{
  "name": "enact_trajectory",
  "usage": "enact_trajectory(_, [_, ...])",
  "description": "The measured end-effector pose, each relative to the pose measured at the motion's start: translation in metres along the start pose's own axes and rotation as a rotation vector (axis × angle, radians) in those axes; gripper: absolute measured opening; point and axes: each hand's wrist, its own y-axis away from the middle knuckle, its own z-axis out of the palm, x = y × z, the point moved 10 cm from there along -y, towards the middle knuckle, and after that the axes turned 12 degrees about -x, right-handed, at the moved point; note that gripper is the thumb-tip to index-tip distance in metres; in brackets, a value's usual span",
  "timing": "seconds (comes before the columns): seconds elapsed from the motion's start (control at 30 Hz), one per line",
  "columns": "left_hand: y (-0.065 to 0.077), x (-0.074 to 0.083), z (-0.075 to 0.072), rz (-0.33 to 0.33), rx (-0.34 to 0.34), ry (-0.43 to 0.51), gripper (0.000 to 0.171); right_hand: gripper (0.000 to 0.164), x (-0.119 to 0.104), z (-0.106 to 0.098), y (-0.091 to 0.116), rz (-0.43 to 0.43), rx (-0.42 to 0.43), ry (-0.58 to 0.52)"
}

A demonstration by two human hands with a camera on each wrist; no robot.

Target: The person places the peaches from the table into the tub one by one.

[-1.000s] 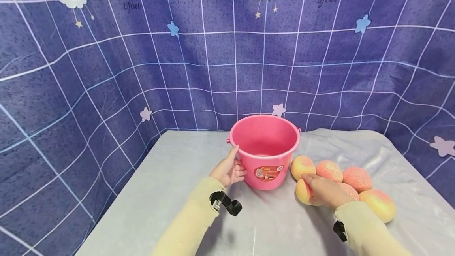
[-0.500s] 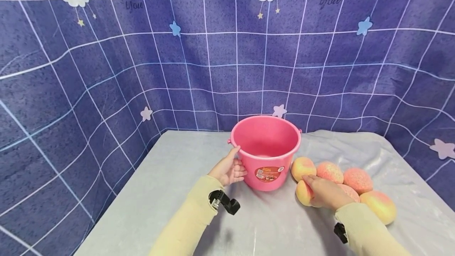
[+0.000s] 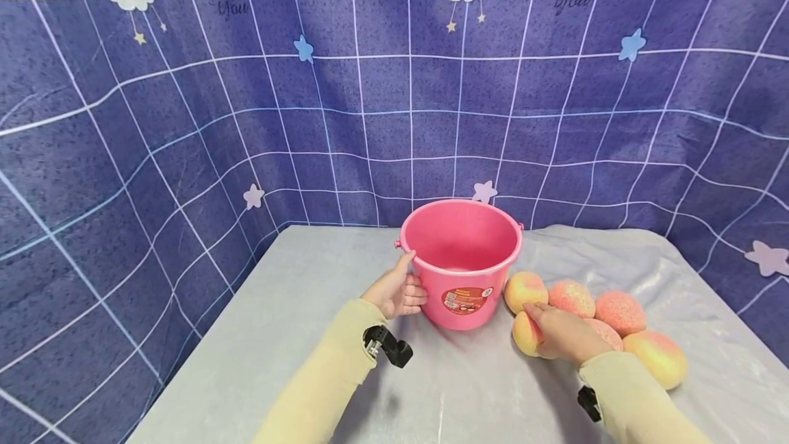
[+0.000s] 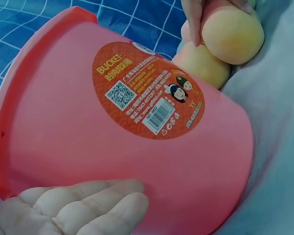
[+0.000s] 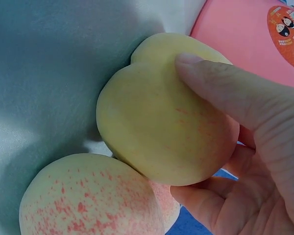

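Observation:
A pink bucket (image 3: 459, 300) with a red oval label (image 4: 149, 93) stands upright near the back of the table. My left hand (image 3: 397, 292) rests against its left side, thumb at the rim and fingers extended along the wall. To the bucket's right, my right hand (image 3: 564, 334) holds a yellow-pink peach (image 5: 161, 117) between thumb and fingers, low among the others. Another yellow peach (image 3: 526, 291) sits right behind it, beside the bucket. A pink-speckled peach (image 5: 88, 200) lies close to the held one in the right wrist view.
More peaches lie grouped on the right: a speckled one (image 3: 572, 297), a redder one (image 3: 620, 312) and a large yellow one (image 3: 655, 358). A pale grey cloth (image 3: 296, 362) covers the table. A blue gridded curtain (image 3: 345, 122) hangs behind and at the sides.

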Motion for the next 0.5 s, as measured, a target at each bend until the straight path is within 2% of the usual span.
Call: enact_trajectory(0.5, [0.0011, -0.0017, -0.002, 0.005, 0.038, 0.009, 0.092, 0.062, -0.005, -0.0038, 0.0008, -0.047, 0.069, 0.042])
